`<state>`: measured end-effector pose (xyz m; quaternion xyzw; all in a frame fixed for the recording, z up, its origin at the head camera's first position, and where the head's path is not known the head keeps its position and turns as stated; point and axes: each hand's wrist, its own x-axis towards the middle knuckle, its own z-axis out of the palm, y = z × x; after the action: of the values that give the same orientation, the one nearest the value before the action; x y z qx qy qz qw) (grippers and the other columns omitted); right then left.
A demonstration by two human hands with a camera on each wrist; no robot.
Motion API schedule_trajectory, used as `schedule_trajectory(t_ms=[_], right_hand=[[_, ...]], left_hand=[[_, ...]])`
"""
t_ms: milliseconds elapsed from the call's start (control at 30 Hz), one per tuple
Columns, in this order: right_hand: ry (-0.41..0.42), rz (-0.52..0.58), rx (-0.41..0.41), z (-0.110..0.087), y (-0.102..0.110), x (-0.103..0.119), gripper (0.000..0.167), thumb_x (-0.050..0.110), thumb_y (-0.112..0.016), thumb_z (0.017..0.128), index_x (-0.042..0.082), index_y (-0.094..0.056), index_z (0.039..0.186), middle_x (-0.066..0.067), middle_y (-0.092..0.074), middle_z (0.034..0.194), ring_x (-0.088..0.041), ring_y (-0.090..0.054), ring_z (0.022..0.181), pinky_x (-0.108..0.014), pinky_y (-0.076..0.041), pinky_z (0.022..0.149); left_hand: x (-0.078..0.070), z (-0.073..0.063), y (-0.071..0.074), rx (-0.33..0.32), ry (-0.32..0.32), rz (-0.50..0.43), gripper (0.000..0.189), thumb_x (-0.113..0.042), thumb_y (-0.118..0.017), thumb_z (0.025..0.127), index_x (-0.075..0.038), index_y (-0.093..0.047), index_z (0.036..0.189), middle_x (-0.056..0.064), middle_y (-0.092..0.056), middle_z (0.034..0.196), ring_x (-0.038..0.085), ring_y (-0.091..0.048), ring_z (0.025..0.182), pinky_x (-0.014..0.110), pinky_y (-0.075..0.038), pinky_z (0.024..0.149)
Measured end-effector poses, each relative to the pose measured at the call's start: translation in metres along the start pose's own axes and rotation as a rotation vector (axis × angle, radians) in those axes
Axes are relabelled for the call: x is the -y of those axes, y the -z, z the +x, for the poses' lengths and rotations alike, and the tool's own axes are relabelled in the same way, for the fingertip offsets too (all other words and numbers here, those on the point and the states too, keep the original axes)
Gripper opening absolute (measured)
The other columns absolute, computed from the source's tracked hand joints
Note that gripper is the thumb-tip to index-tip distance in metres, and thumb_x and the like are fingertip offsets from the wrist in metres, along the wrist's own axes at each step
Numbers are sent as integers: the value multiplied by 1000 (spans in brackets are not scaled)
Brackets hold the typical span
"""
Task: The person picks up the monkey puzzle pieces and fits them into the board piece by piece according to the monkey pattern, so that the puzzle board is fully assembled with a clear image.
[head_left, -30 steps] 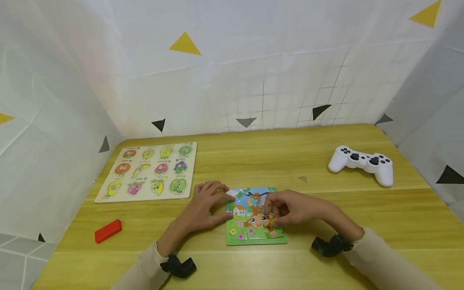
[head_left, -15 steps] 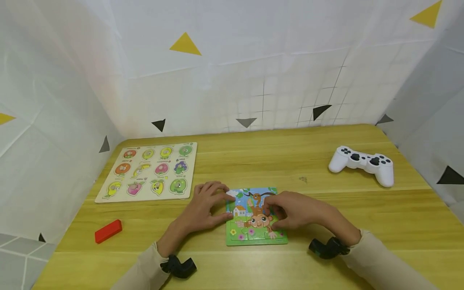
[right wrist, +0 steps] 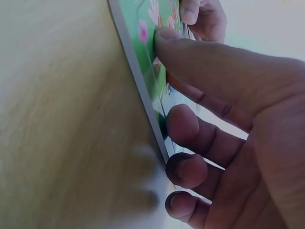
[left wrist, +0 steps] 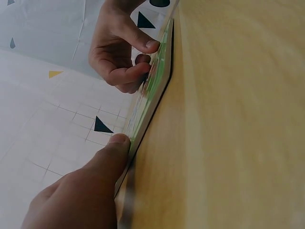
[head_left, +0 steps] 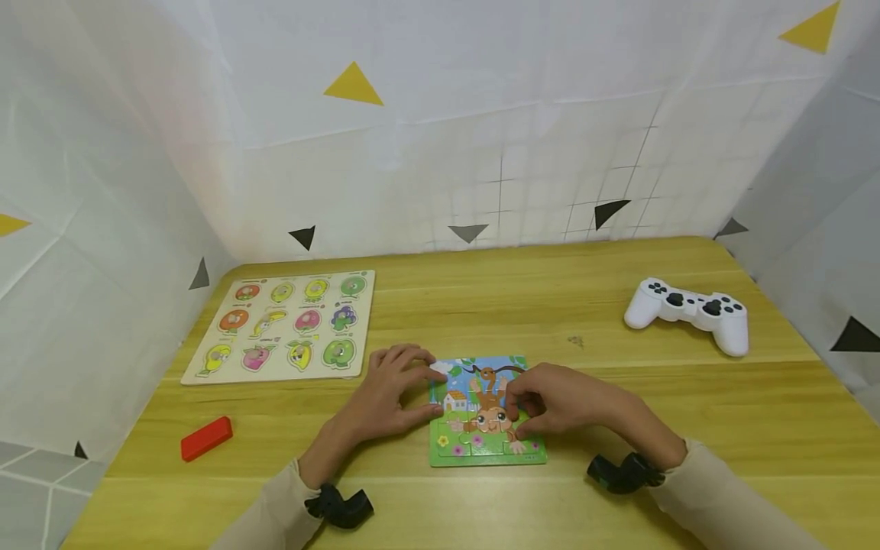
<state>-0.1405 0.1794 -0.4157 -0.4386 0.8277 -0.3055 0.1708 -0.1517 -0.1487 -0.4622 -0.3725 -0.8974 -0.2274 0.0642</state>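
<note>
A square jigsaw puzzle point(head_left: 481, 451) with a cartoon monkey, a small house and flowers lies on the table in the head view. My left hand point(head_left: 395, 397) rests at its left side, thumb and index fingertips right at the board's edge, fingers loosely bent. My right hand point(head_left: 560, 401) is over the puzzle's right side with curled fingers. Its thumb and index finger pinch at a puzzle piece near the monkey's head, which the hand largely hides. In the right wrist view the thumb point(right wrist: 190, 55) touches the green printed surface.
A wooden fruit peg board point(head_left: 278, 347) lies at the back left of the table point(head_left: 440, 305), with a red block point(head_left: 206, 438) in front of it. At the back right is a white game controller point(head_left: 687, 308). White sheets point(head_left: 426, 176) with triangles enclose the table.
My right hand has shifted slightly over the puzzle's right side, and the pinkish monkey hand by its thumb shows a little more clearly. My left hand has stayed in place.
</note>
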Motion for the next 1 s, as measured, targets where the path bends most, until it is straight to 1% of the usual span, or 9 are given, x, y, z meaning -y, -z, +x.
schedule_trajectory(t_ms=[233,367,467,633,700,800,867,1000], right_hand=[[-24,-1,7,0,0,2,16,26,-84,86,22,-69,91,13,-56,69,4,-43,59,-18,-41,59],[-27,5,10,-1,1,3,15,26,-84,86,23,-69,91,13,-57,70,4,-44,60,-18,-42,59],[-11,11,8,-1,2,2,15,27,-83,86,23,-69,91,13,-58,72,4,-45,60,-18,-43,59],[48,63,-14,-3,1,-4,14,28,-81,88,22,-69,92,10,-60,74,4,-45,62,-18,-43,59],[67,82,-29,-3,0,-5,12,27,-80,90,22,-69,92,9,-58,72,5,-44,62,-18,-42,58],[75,96,-57,-3,1,-5,9,24,-78,92,21,-70,94,8,-55,71,4,-42,61,-17,-40,56],[70,95,-76,-2,1,-5,8,22,-77,92,22,-71,97,7,-55,71,3,-42,61,-17,-40,56],[62,50,-90,1,0,-3,14,20,-78,91,23,-75,104,6,-59,78,-2,-45,65,-18,-42,59]], left_hand=[[1,0,-2,-25,-13,2,39,-57,-69,91,-34,-70,123,-4,-57,136,19,-42,137,51,-29,103],[2,0,-3,-29,-11,-4,38,-57,-69,91,-36,-70,123,-6,-57,135,18,-42,137,51,-28,103],[2,0,-4,-34,-15,-11,38,-57,-69,90,-38,-69,123,-6,-56,135,18,-43,137,52,-28,104],[1,0,-3,-48,-22,-27,38,-56,-71,89,-37,-69,123,-5,-57,135,19,-44,137,53,-28,104],[1,0,-3,-44,-18,-31,39,-56,-71,89,-37,-68,124,-4,-57,136,19,-43,137,53,-28,104],[1,0,-3,-27,-11,-26,44,-60,-69,88,-38,-67,126,-4,-55,138,19,-42,138,53,-27,105],[0,-1,-2,-10,-5,-14,50,-65,-68,86,-38,-65,129,-5,-54,140,19,-41,139,53,-27,105],[-1,-1,-1,15,-7,25,66,-74,-69,79,-39,-63,134,-5,-53,142,19,-39,140,54,-27,107]])
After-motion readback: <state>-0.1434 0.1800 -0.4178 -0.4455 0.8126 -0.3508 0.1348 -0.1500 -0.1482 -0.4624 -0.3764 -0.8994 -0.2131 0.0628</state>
